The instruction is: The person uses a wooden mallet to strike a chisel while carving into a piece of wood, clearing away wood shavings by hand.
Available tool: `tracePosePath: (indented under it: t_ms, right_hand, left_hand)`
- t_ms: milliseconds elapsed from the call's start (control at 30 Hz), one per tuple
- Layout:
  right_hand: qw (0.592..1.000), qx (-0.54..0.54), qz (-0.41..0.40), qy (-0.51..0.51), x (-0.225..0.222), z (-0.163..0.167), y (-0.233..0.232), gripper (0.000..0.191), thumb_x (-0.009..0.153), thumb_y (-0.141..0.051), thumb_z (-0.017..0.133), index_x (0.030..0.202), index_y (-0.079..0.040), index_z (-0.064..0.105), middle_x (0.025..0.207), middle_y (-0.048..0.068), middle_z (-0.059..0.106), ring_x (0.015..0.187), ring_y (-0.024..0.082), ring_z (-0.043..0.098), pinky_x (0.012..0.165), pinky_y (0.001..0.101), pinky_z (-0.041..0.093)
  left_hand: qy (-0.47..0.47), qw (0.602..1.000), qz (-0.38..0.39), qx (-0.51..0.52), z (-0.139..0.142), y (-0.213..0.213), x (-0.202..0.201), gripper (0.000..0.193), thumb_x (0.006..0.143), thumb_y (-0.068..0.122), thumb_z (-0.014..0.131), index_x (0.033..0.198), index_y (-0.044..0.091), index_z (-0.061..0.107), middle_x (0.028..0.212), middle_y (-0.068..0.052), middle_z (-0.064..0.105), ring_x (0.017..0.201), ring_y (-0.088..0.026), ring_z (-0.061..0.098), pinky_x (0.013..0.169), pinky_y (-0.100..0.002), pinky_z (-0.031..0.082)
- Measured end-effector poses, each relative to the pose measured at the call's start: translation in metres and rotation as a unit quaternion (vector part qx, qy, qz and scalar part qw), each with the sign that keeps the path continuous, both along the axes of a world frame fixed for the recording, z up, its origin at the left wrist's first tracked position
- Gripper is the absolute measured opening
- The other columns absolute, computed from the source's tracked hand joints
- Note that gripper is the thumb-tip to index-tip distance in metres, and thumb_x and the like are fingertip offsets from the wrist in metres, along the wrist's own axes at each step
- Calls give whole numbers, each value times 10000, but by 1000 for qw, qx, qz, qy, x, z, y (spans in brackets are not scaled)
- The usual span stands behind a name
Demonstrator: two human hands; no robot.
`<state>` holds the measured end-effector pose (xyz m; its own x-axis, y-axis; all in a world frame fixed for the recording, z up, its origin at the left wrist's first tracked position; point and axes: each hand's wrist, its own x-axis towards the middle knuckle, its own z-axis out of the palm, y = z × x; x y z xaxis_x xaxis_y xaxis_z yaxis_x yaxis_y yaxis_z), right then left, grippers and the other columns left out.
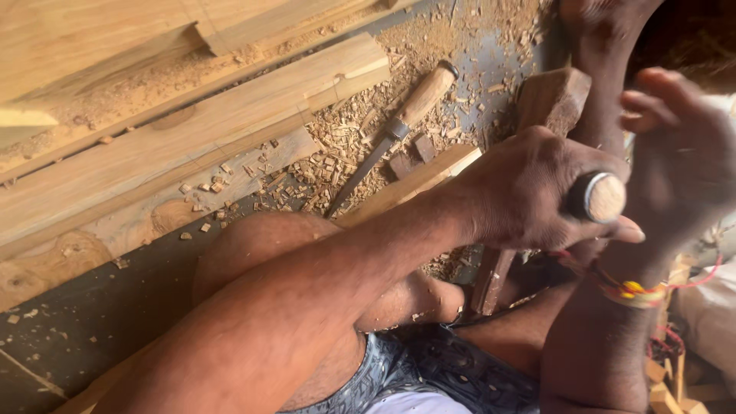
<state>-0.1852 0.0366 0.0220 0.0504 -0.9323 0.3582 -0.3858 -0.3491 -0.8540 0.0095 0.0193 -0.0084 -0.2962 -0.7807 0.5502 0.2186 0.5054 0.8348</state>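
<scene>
The left arm reaches in from the lower left, stretched across a bent bare knee (261, 245), and ends in the left hand (529, 192) near the right of the view. The right forearm rises from the bottom right, a coloured thread band (632, 291) at the wrist, with the right hand (682, 161) above it, blurred.

The person sits on a dark floor (115, 314) strewn with wood chips (345, 146) and sawdust. Long pale planks (192, 138) lie slanting across the upper left. A second chisel (399, 126), with a light wooden handle and a narrow steel blade, lies loose on the chips, well apart from both hands. A short wooden strip (414, 184) lies just beside its blade. A dark wooden block (552, 100) stands behind the left hand, and a foot shows above it at the top edge.

The left hand is clenched tight around the handle of a chisel (602, 198); only the round butt end with its metal ring sticks out of the fist, and the blade is hidden. The right hand sits just beside that butt end, fingers curled loosely; the blur makes it impossible to tell whether it holds anything or touches the handle.
</scene>
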Motion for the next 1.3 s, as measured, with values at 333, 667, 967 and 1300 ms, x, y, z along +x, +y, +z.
tracePosePath:
  t_ms: [333, 667, 967, 1300]
  right_hand:
    - [946, 33, 80, 312, 81, 74, -2, 256, 1163, -106, 612, 1331, 85, 644, 1317, 232, 682, 1102, 295, 700, 928, 336, 574]
    - [862, 77, 141, 481, 127, 77, 0, 217, 1124, -102, 624, 1259, 54, 694, 1240, 221, 713, 1042, 294, 715, 892, 351, 574]
    - [879, 34, 115, 461, 157, 118, 14, 193, 1088, -98, 635, 1194, 26, 738, 1171, 211, 742, 988, 293, 729, 860, 364, 575]
    - [858, 49, 125, 496, 158, 113, -1, 205, 1058, -61, 604, 1172, 4, 762, 1139, 203, 763, 963, 280, 739, 855, 375, 579]
  left_hand:
    - [-34, 977, -152, 146, 6, 1, 11, 345, 803, 442, 848, 877, 132, 716, 785, 10, 788, 751, -114, 792, 746, -319, 627]
    - [64, 979, -159, 113, -27, 24, -14, 401, 830, 369, 840, 1079, 98, 679, 974, -45, 747, 920, -142, 736, 878, -328, 592]
    - [-8, 969, -201, 143, -32, 19, -18, 430, 701, 386, 930, 973, 108, 748, 888, -24, 798, 833, -134, 753, 845, -330, 612]
    - [-35, 972, -167, 161, -35, 13, -6, 248, 756, 201, 846, 931, 79, 719, 837, -27, 739, 743, -119, 743, 713, -280, 642]
